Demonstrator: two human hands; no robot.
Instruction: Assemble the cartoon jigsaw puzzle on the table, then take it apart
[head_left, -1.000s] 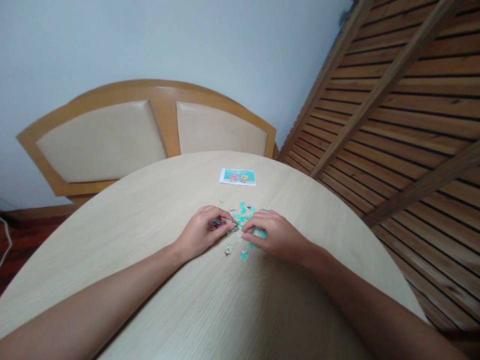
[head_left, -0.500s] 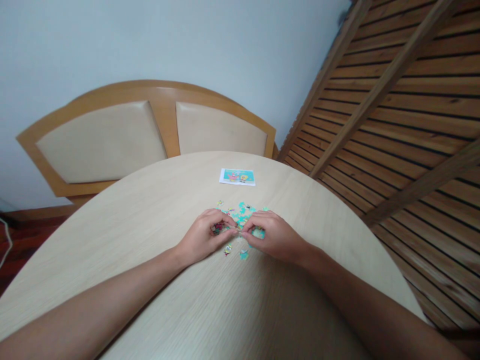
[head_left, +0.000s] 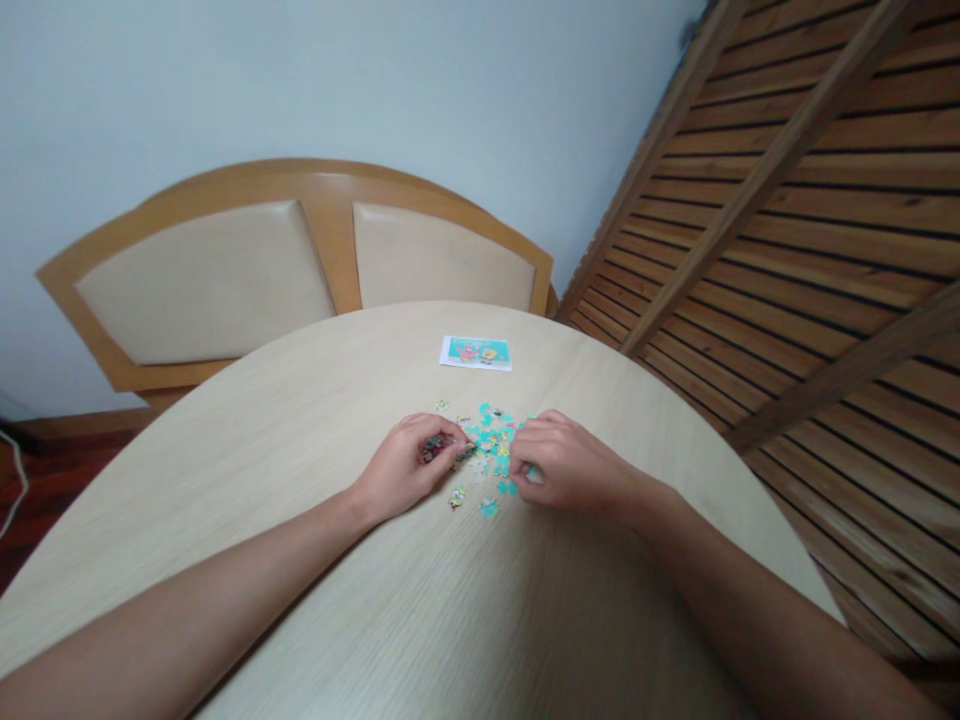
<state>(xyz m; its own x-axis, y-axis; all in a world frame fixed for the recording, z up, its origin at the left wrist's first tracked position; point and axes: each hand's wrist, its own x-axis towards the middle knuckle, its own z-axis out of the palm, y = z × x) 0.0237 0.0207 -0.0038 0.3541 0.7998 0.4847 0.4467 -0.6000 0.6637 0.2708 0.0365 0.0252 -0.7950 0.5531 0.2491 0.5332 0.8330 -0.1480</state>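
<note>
Small turquoise and multicoloured jigsaw pieces (head_left: 491,440) lie in a loose heap between my hands. My left hand (head_left: 412,462) rests at the heap's left side, thumb and forefinger pinching a jigsaw piece (head_left: 470,449). Darker pieces show inside the curl of its fingers. On the right side of the heap, my right hand (head_left: 559,462) is closed with its fingers bent down; whatever its fingertips hold is hidden. Nearer to me lie a yellow patterned cluster (head_left: 457,497) and a turquoise piece (head_left: 489,508), apart from the heap.
A picture card (head_left: 480,353) of cartoon figures on turquoise lies beyond the heap. All this is on a round pale wooden table (head_left: 337,620). Behind it stands a padded wooden backrest (head_left: 202,280) against the wall, with a slatted wooden panel (head_left: 787,230) to the right.
My right hand has moved right, away from my left fingertips, and its fingers have curled downward. The left hand has stayed nearly in place, still pinching. More of the heap shows between them.
</note>
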